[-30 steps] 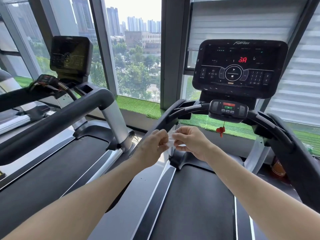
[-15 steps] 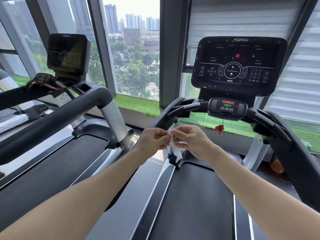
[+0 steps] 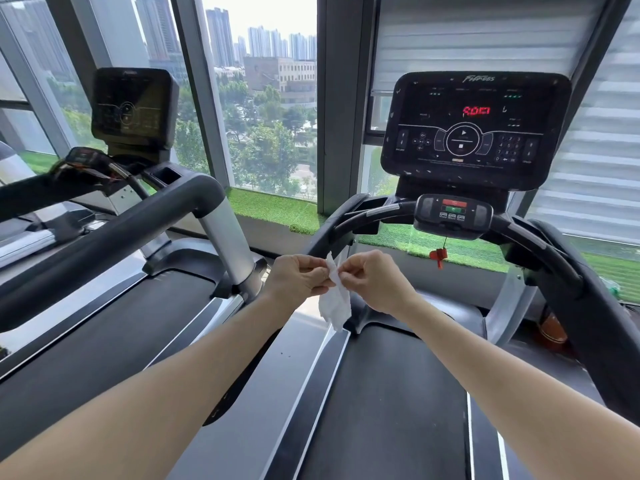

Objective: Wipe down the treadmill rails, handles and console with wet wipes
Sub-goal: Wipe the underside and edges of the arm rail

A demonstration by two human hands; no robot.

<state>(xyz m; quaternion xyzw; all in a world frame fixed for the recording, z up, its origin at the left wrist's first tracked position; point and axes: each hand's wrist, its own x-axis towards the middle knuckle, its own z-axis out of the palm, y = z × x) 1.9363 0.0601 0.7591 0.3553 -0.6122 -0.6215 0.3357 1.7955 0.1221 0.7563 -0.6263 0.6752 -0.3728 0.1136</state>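
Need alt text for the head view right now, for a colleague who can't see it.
Both hands, left hand and right hand, pinch a white wipe that hangs between them above a treadmill belt. Ahead stands the console with red digits lit; a second treadmill is on the left by the windows.

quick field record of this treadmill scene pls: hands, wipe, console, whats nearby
left hand: pinches the wipe's top edge
right hand: pinches the same edge from the other side
wet wipe: white, crumpled, hanging between the hands, touching no rail
console: lit, red digits showing
safety clip: red, dangling under the control pod
neighbouring treadmill: on the left, screen dark
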